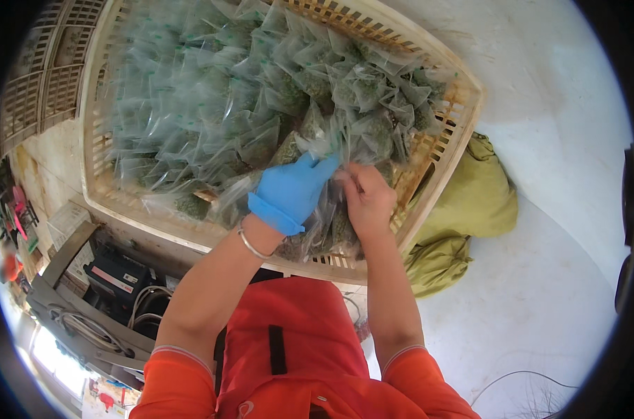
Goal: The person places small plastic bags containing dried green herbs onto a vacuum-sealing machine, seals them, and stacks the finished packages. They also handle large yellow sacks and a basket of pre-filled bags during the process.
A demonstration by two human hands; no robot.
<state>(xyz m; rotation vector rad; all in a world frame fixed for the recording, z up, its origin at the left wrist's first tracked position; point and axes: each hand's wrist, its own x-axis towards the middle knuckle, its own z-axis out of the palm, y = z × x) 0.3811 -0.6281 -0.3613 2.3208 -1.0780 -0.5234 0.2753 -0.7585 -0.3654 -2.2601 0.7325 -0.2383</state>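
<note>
A cream slatted plastic crate (142, 219) brims with clear plastic bags (254, 98) of green contents (289, 94); blue-gloved left hand (289, 190) and bare right hand (368, 199) both pinch bag film.

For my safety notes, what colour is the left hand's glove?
The glove is blue, best seen in the head view.

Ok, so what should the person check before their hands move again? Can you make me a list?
1. Glove on left hand: ok, a blue glove covers it.
2. Glove on right hand: not ok, it's bare.
3. Hands close together: ok, the fingers meet over the plastic.
4. Firm hold on a bag: cannot tell, the fingertips are among clear plastic.
5. Clear bags within the crate: ok, they're crowded inside its rim.
</note>
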